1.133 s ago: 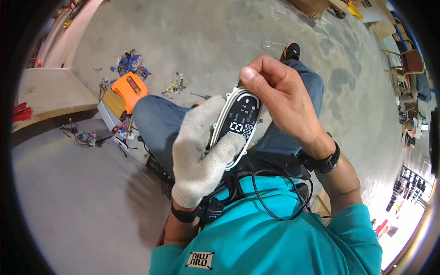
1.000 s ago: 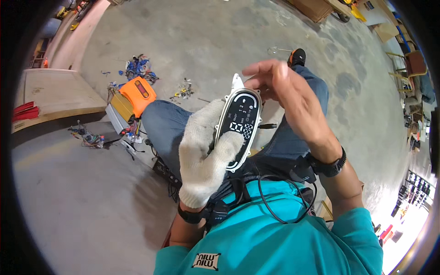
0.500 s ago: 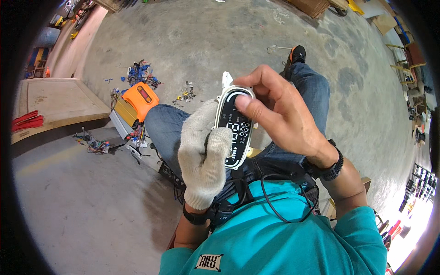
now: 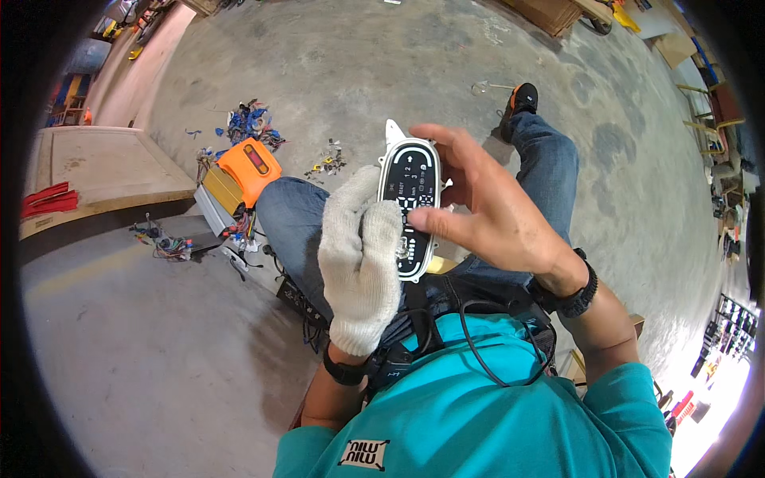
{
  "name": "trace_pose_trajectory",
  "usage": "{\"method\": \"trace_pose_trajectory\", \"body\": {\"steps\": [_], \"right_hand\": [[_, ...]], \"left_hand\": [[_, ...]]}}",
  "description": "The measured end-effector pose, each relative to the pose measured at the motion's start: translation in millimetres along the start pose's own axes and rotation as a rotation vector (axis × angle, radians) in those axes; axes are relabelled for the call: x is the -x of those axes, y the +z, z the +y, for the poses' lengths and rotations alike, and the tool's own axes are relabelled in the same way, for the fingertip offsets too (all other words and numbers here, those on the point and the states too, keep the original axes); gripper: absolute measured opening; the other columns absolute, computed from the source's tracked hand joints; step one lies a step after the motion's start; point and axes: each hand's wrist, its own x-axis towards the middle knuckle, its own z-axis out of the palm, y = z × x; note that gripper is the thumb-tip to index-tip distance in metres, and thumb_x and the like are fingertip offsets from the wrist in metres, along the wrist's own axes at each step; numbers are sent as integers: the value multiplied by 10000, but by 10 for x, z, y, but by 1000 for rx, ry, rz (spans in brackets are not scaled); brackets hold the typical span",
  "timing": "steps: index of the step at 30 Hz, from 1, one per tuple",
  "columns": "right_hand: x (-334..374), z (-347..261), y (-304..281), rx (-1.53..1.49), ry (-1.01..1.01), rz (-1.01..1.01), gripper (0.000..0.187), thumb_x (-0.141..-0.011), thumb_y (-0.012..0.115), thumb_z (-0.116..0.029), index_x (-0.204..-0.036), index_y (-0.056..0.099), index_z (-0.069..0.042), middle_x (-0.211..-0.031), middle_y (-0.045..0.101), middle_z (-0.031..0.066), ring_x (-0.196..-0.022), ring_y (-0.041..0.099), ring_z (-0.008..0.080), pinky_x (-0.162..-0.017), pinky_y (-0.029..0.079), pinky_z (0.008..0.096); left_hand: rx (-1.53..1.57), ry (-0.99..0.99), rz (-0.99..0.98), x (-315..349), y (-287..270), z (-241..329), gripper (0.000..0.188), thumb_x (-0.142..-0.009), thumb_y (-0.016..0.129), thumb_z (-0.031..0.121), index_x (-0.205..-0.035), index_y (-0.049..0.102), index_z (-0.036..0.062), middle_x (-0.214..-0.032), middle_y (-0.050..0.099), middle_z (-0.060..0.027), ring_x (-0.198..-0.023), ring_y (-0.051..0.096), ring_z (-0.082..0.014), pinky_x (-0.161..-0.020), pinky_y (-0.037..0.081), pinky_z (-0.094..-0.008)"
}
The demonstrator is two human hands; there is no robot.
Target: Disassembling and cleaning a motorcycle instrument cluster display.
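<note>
Between my hands, above my lap, is an oval dashboard display (image 4: 410, 171) with a black face, a white rim and a white tab at its far end. In a white knitted glove, my left hand (image 4: 362, 247) grips its left side, thumb lying over the lower face. My bare right hand (image 4: 502, 215) is closed round the right edge; the thumb rests on the middle of the face and the fingers reach behind, where their tips are hidden. A yellowish piece (image 4: 442, 265) shows just below the display, partly covered.
Left of my knee stand an orange-and-black device (image 4: 249, 169) and a gold metal box (image 4: 219, 191). Loose wires and connectors (image 4: 171, 245) lie on the floor, with a blue heap (image 4: 249, 123) farther off. Red gloves or cloths (image 4: 49, 199) lie on a wooden board (image 4: 119, 171).
My right thumb has slid from the display's upper end down to its middle, uncovering the top of the face. The display and my left hand have shifted slightly up and right.
</note>
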Motion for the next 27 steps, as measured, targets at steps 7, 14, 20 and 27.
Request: {"method": "trace_pose_trajectory", "body": {"steps": [7, 14, 20, 27], "right_hand": [[-125, -63, -71, -174, 213, 85, 288, -1083, 536, -219, -1227, 578, 27, -964, 686, 25, -837, 637, 62, -729, 537, 255], [-93, 196, -256, -228, 203, -82, 327, -1034, 637, -229, -1220, 570, 32, -909, 642, 2, -791, 597, 76, -655, 528, 269], [-134, 315, -266, -664, 405, 260, 299, -964, 710, -107, -1214, 573, -17, -976, 695, 59, -881, 677, 109, -719, 540, 249], [-94, 280, 88, -582, 352, 243, 359, -931, 742, -50, -1256, 610, 23, -1109, 704, 64, -923, 661, 104, -815, 543, 252]], "left_hand": [[107, -29, -84, 5, 7, -51, 363, -1019, 556, 141, -1303, 561, -85, -1122, 684, -118, -910, 664, -121, -779, 563, -246], [0, -57, -402, -214, -206, -38, 370, -1032, 567, 167, -1343, 572, -32, -1168, 695, -146, -996, 674, -183, -864, 537, -298], [926, -159, -328, -491, -457, -440, 645, -1080, 399, 516, -1426, 442, -27, -1336, 594, -184, -1160, 642, -284, -949, 555, -396], [491, -243, -189, -372, -169, -381, 496, -975, 587, 36, -1440, 420, -19, -1287, 613, -153, -1139, 648, -239, -986, 540, -354]]}}
